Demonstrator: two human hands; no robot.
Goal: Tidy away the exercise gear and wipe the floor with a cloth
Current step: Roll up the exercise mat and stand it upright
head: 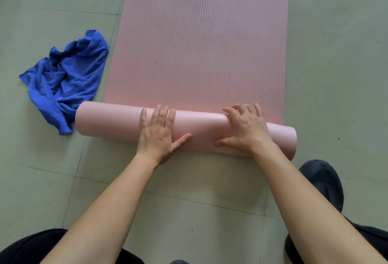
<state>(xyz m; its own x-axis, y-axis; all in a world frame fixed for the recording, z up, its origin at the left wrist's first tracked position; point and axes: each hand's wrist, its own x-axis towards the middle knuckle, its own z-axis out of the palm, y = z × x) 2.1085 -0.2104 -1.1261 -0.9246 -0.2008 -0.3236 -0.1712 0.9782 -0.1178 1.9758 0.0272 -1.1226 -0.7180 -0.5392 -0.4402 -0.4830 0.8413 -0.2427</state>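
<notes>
A grey-green tiled floor (42,179) filled the view. A pink ribbed mat (199,43) lay flat along it, running away from the person to the top of the picture. Its near end was wound into a thick roll (109,121) that lay crosswise, with its left end jutting past the mat's left edge.

A crumpled blue cloth (67,77) lay on the floor just left of the mat, and its near corner touched the roll's left end.

Both bare forearms reached forward to the roll. The left hand (157,133) rested flat on the roll's middle, with its fingers (161,112) straight and close together over the top and the thumb spread along the near side. The right hand (245,129) pressed on the roll further right, with its fingers splayed and slightly bent. Neither hand closed round the roll.

A dark shoe (323,182) stood on the floor near the roll's right end.
</notes>
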